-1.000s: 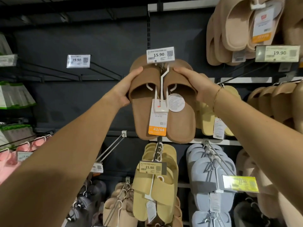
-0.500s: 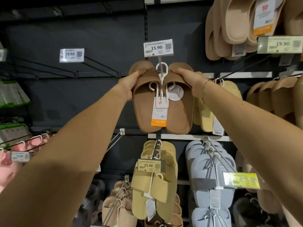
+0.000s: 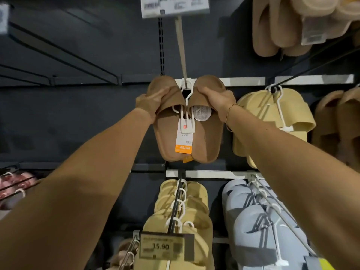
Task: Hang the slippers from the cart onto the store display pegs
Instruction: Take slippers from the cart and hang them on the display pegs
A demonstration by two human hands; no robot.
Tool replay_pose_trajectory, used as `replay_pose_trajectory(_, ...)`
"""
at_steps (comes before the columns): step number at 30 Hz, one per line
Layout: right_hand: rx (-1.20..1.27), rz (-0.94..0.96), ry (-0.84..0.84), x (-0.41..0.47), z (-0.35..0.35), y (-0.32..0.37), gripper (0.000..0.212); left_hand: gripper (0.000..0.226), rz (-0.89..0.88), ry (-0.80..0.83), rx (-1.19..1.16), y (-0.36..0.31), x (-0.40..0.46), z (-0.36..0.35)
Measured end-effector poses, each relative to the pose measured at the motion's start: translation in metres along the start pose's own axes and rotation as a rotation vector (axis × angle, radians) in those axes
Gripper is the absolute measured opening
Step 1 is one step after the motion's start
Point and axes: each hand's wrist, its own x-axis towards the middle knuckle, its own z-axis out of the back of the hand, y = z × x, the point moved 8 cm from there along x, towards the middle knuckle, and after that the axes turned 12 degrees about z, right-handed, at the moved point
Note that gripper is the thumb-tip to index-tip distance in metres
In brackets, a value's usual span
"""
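Brown slippers (image 3: 206,141), a pair clipped on a white plastic hanger (image 3: 186,106), now sit farther back against the dark wall panel (image 3: 78,117) than half a second ago; then they hung near the front of the peg (image 3: 181,51), just under the price tag (image 3: 175,6), and now the hanger's hook is at the peg's root by the pale rail (image 3: 243,81). Both arms have stretched forward with them, and the view has closed in and tipped upward, so the tag is cut by the top edge.

Nearest, low in the view, a second price tag reading 15.90 (image 3: 165,247) fronts a peg loaded with yellow slippers (image 3: 196,217); beside them hang pale blue slippers (image 3: 251,227). Pink ones (image 3: 11,184) show at the far left edge. Farther back, more yellow slippers (image 3: 272,121) hang just right of the brown pair, with tan slippers (image 3: 276,28) above on the right.

The left hand (image 3: 151,101) grips the left slipper's strap, fingers curled over its top. The right hand (image 3: 216,99) grips the right slipper's strap the same way, a thin bracelet (image 3: 229,114) at the wrist. The pair lies between the two hands, toes up, heels hanging below them, a white and orange size label (image 3: 184,141) marked 43/44 dangling at the middle
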Motion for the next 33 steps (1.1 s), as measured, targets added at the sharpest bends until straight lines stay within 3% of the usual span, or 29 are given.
replay_pose_trajectory(6,-0.013,0.016,0.019,0.028,-0.006,-0.032,0.126,0.071,-0.028,0.111,0.044,0.019,0.027,-0.011)
replay_pose_trajectory(12,-0.041,0.007,-0.002,0.023,-0.003,-0.037,0.138,0.08,-0.018,0.101,0.204,0.035,0.024,0.0)
replay_pose_trajectory(17,-0.244,0.16,-0.154,-0.011,0.019,-0.003,0.11,0.087,0.005,0.009,0.264,0.032,-0.013,0.034)
replay_pose_trajectory(21,-0.273,0.286,-0.21,-0.07,0.031,0.035,0.075,0.078,-0.03,-0.033,0.326,0.028,-0.081,0.071)
replay_pose_trajectory(25,-0.287,0.319,-0.122,-0.173,0.029,0.081,0.068,0.075,-0.025,-0.002,0.385,0.032,-0.17,0.111)
replay_pose_trajectory(27,-0.26,0.37,-0.072,-0.233,0.028,0.103,0.063,0.062,-0.05,-0.004,0.454,0.033,-0.225,0.135)
replay_pose_trajectory(33,-0.241,0.468,0.066,-0.428,0.036,0.145,0.025,0.041,-0.04,-0.01,0.548,0.078,-0.393,0.205)
